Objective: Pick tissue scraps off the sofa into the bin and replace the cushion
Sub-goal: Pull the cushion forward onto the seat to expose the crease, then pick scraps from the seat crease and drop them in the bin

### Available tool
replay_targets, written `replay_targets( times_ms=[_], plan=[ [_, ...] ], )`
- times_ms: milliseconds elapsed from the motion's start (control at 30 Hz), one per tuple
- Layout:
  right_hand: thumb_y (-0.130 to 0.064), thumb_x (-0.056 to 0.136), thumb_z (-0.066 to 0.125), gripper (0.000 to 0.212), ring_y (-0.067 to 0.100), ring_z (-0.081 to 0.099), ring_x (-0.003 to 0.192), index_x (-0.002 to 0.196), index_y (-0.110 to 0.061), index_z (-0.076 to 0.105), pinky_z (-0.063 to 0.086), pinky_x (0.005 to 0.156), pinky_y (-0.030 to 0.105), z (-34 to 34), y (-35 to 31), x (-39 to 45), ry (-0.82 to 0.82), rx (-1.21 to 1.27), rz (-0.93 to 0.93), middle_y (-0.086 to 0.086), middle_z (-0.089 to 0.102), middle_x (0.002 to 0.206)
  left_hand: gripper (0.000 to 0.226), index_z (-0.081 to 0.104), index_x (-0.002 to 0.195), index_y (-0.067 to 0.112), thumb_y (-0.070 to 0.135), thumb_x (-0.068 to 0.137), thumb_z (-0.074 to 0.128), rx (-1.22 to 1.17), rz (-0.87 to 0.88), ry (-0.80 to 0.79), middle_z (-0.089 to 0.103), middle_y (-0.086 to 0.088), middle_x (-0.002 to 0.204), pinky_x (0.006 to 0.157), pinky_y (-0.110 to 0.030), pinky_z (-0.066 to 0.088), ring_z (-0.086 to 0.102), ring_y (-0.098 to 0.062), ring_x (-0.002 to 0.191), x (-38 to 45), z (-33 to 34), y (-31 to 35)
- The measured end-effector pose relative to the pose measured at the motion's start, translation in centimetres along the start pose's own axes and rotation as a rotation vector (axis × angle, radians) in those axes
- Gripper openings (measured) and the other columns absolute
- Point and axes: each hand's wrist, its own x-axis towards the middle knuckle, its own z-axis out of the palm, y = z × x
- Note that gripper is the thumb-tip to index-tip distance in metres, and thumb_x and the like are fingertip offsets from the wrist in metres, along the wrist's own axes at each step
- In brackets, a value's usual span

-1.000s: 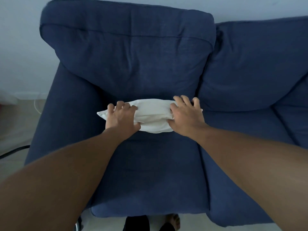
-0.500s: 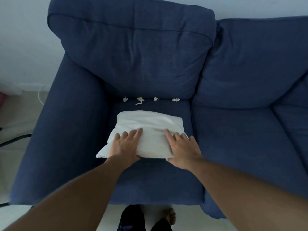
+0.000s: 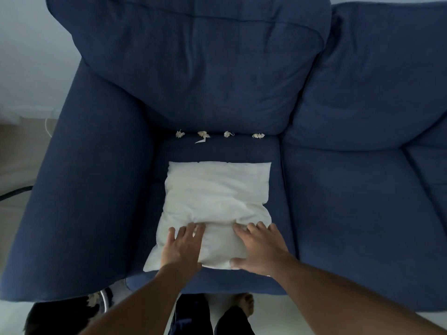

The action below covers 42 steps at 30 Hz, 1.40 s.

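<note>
A white cushion (image 3: 215,201) lies flat on the seat of the blue sofa (image 3: 350,201), near its front edge. My left hand (image 3: 182,246) and my right hand (image 3: 260,247) both grip the cushion's near edge, fingers on top and thumbs at its underside. Several crumpled tissue scraps sit in a row at the back of the seat, where it meets the back cushion: one scrap (image 3: 179,134) at the left, a second scrap (image 3: 203,134) with a flat sliver in front of it, a third scrap (image 3: 227,134), and further right another scrap (image 3: 258,135).
At the bottom left a bin (image 3: 67,315) with a dark bag and a metal rim stands on the floor beside the sofa's left armrest (image 3: 84,189). My feet show below the seat's front edge. A dark cable (image 3: 14,191) crosses the floor at the left.
Both hands have pulled the cushion from the back of the seat toward the front edge and laid it flat. The tissue scraps it hid are now exposed.
</note>
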Motion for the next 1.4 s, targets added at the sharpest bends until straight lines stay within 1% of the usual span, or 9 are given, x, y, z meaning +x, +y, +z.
replay_targets(
  times_ms=[200, 400, 467, 633, 867, 1067, 1200, 1233, 1400],
  plan=[
    [-0.043, 0.096, 0.053, 0.048, 0.03, 0.054, 0.116, 0.14, -0.026, 0.046, 0.038, 0.09, 0.045, 1.0, -1.6, 2.2, -0.063, 0.058, 0.079, 0.002, 0.062, 0.124, 0.077, 0.03, 0.153, 0.028, 0.059, 0.086, 0.054, -0.234, 0.076, -0.018, 0.038, 0.007, 0.153, 0.109, -0.035, 0.037, 0.049, -0.017, 0.131, 0.5, 1.8, -1.2],
    [-0.048, 0.09, 0.057, 0.04, 0.03, 0.065, 0.108, 0.12, -0.022, 0.059, 0.043, 0.077, 0.034, -4.5, -2.4, 7.1, -0.368, 0.174, 0.168, 0.002, 0.066, 0.119, 0.03, 0.051, 0.114, 0.034, 0.054, 0.092, 0.047, -0.423, 0.1, 0.025, 0.066, 0.012, 0.106, 0.074, -0.033, 0.048, 0.067, -0.017, 0.092, 3.6, -1.5, -4.6],
    [-0.053, 0.09, 0.055, 0.037, 0.028, 0.066, 0.101, 0.105, -0.02, 0.063, 0.045, 0.074, 0.032, -7.1, -2.5, 9.2, -0.373, 0.182, 0.163, 0.003, 0.067, 0.112, 0.023, 0.053, 0.105, 0.032, 0.052, 0.092, 0.048, -0.564, 0.014, -0.037, 0.068, 0.01, 0.096, 0.072, -0.032, 0.05, 0.065, -0.02, 0.083, 5.5, -2.7, -6.1],
    [-0.049, 0.093, 0.051, 0.027, 0.024, 0.063, 0.093, 0.095, -0.026, 0.065, 0.05, 0.078, 0.033, -12.6, -2.5, 14.3, -0.108, 0.312, 0.22, -0.003, 0.065, 0.105, 0.023, 0.061, 0.109, 0.03, 0.044, 0.093, 0.054, -0.776, -0.202, 0.036, 0.069, 0.011, 0.091, 0.077, -0.039, 0.058, 0.066, -0.019, 0.082, 10.7, -5.6, -10.4],
    [-0.043, 0.099, 0.05, 0.021, 0.028, 0.063, 0.098, 0.106, -0.026, 0.061, 0.05, 0.077, 0.036, -16.1, -0.6, 21.6, 0.169, 0.32, 0.311, -0.001, 0.066, 0.107, 0.037, 0.057, 0.128, 0.026, 0.038, 0.093, 0.055, -0.731, -0.388, 0.009, 0.064, -0.002, 0.116, 0.081, -0.037, 0.054, 0.061, -0.024, 0.092, 20.0, -9.1, -13.2],
    [-0.043, 0.099, 0.054, 0.026, 0.029, 0.063, 0.108, 0.117, -0.027, 0.062, 0.043, 0.078, 0.034, -15.9, 0.8, 27.0, 0.217, 0.457, 0.329, 0.0, 0.065, 0.119, 0.044, 0.059, 0.128, 0.021, 0.041, 0.09, 0.062, -0.8, -0.483, 0.054, 0.064, -0.006, 0.124, 0.093, -0.04, 0.053, 0.063, -0.031, 0.107, 26.8, -9.7, -13.9],
    [-0.04, 0.099, 0.051, 0.023, 0.028, 0.063, 0.1, 0.112, -0.024, 0.063, 0.051, 0.079, 0.037, -14.4, 2.1, 29.2, 0.22, 0.476, 0.263, 0.001, 0.067, 0.11, 0.038, 0.068, 0.113, 0.009, 0.039, 0.091, 0.062, -0.86, -0.551, 0.096, 0.069, -0.011, 0.113, 0.067, -0.03, 0.049, 0.066, -0.028, 0.092, 31.5, -8.7, -14.2],
    [-0.039, 0.099, 0.05, 0.022, 0.028, 0.062, 0.097, 0.11, -0.024, 0.063, 0.05, 0.077, 0.037, -13.9, 2.5, 29.6, 0.219, 0.476, 0.253, 0.001, 0.067, 0.108, 0.04, 0.068, 0.115, 0.007, 0.039, 0.092, 0.062, -0.889, -0.583, 0.104, 0.069, -0.013, 0.114, 0.067, -0.029, 0.048, 0.066, -0.029, 0.094, 32.7, -8.3, -14.1],
    [-0.038, 0.099, 0.05, 0.022, 0.029, 0.06, 0.1, 0.111, -0.026, 0.064, 0.04, 0.075, 0.034, -11.5, 4.2, 31.7, 0.195, 0.472, 0.258, 0.002, 0.064, 0.113, 0.056, 0.059, 0.135, 0.005, 0.041, 0.093, 0.064, -1.05, -0.722, 0.17, 0.062, -0.013, 0.133, 0.089, -0.032, 0.05, 0.061, -0.032, 0.118, 37.0, -6.4, -13.3]
  ],
)
